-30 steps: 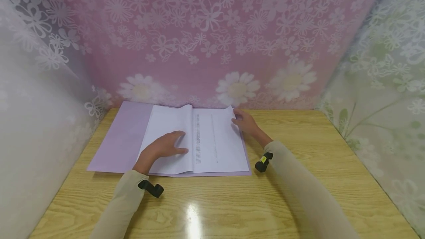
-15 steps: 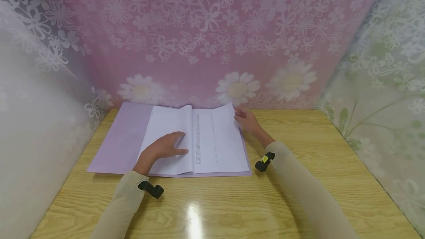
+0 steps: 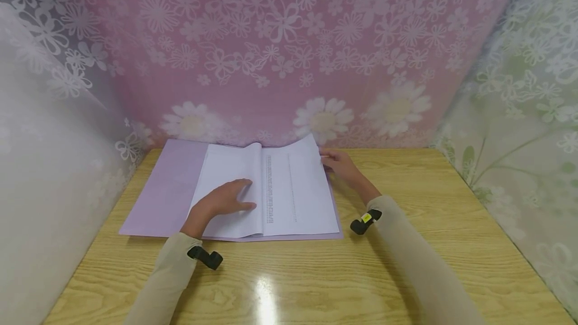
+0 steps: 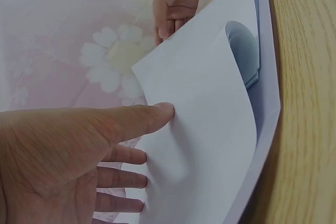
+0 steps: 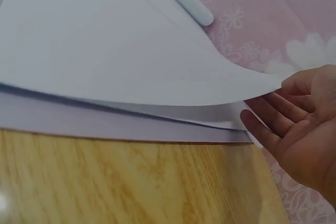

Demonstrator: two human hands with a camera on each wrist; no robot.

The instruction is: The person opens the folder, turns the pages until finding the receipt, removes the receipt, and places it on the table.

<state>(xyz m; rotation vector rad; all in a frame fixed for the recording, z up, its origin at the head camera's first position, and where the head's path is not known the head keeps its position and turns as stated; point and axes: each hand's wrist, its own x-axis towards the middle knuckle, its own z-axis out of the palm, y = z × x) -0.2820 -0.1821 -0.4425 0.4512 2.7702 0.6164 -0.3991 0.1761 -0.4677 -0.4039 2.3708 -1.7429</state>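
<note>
A lilac folder (image 3: 164, 189) lies spread on the table with white sheets in it. Its left-hand sheets (image 3: 230, 162) bow up near the fold. My left hand (image 3: 221, 199) rests on them, thumb and fingers spread, and in the left wrist view its fingertips (image 4: 167, 109) touch the paper. At the far right corner, my right hand (image 3: 340, 167) pinches the top right-hand page (image 3: 311, 189), which bears columns of small print. In the right wrist view that page (image 5: 131, 51) curves upward to the pinched corner, apart from the sheets beneath.
The wood-grain table (image 3: 307, 280) extends in front of the folder and to its right. A pink flowered backdrop (image 3: 271, 64) stands right behind the folder. Pale flowered panels close off the left (image 3: 40, 164) and right (image 3: 533, 154) sides.
My right hand has moved slightly to the right, and the far corner of the right-hand page has risen higher. The left hand has stayed in place.
</note>
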